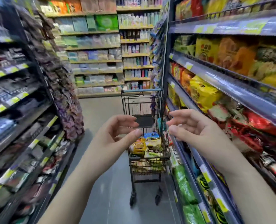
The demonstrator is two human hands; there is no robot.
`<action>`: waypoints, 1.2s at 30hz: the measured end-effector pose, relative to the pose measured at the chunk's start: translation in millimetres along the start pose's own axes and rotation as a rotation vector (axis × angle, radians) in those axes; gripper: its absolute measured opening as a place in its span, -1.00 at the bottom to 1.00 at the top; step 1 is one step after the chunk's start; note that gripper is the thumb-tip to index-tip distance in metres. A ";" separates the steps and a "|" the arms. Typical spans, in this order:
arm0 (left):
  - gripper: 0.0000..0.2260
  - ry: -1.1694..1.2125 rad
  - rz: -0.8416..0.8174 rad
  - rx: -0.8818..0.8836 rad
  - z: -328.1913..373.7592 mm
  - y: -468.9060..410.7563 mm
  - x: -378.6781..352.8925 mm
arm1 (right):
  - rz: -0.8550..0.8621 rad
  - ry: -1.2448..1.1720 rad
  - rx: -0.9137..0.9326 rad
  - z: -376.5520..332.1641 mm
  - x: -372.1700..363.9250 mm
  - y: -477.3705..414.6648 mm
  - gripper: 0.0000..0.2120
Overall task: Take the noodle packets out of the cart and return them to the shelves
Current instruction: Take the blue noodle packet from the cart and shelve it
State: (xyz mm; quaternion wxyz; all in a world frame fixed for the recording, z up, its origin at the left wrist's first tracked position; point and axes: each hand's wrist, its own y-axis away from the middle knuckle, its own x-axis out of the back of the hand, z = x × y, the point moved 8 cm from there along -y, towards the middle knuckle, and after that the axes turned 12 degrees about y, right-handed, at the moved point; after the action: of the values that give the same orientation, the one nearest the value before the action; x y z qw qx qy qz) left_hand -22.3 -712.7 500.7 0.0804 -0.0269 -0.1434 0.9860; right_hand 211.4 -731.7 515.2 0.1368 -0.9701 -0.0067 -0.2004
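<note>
- The left-hand shelving [21, 97], down the left edge of the frame, holds dark packets too blurred to name.
- The left hand [114, 135], at mid-frame, is raised with its fingers loosely curved and its thumb apart. It holds nothing.
- The shopping cart [148, 157] stands at centre, beyond and below both hands. Its long axis runs up the frame, away from the person, and its handle is at the far end, so the near wire end faces the hands.
- The noodle packets [147, 146] lie heaped in the cart's basket at lower centre, below the gap between the two hands. They are yellow and orange, with a blue one on top at the back. They overlap at mixed angles, so no single long axis or facing can be read.
- In my judgement the reach is forward and down over the near rim. Neither hand is clearly nearer, though the left thumb sits closest to the heap in the picture.
- The right hand [193, 126], right of centre, is likewise slack and empty, with its fingers gently bent.
- The right-hand shelves [230, 85] run along the right side, just beside the cart. They are stocked with shelved noodle packs [203, 92] in yellow, orange, red and green. The right hand is on that side, so it probably suits the placing.
</note>
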 end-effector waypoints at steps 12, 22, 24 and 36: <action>-0.61 -0.005 -0.027 0.064 -87.2 -165.4 61.4 | -0.052 0.046 -0.077 80.6 -63.2 -172.8 -0.63; -0.67 0.073 -0.090 0.169 -168.5 -310.7 133.3 | -0.024 0.085 -0.188 121.8 -118.9 -309.1 -0.56; -0.67 0.087 -0.102 0.189 -186.4 -332.2 137.8 | -0.012 0.075 -0.218 136.2 -122.2 -328.9 -0.56; -0.56 0.051 -0.053 0.340 -280.2 -451.5 137.2 | -0.086 0.008 -0.318 248.0 -120.7 -458.6 -0.68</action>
State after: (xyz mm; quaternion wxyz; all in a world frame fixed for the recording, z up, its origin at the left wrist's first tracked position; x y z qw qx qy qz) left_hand -68.0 -184.8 357.9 0.1135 -0.0339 0.0271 0.9926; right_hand 165.3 -218.9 369.7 -0.0272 -0.9775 -0.0157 -0.2084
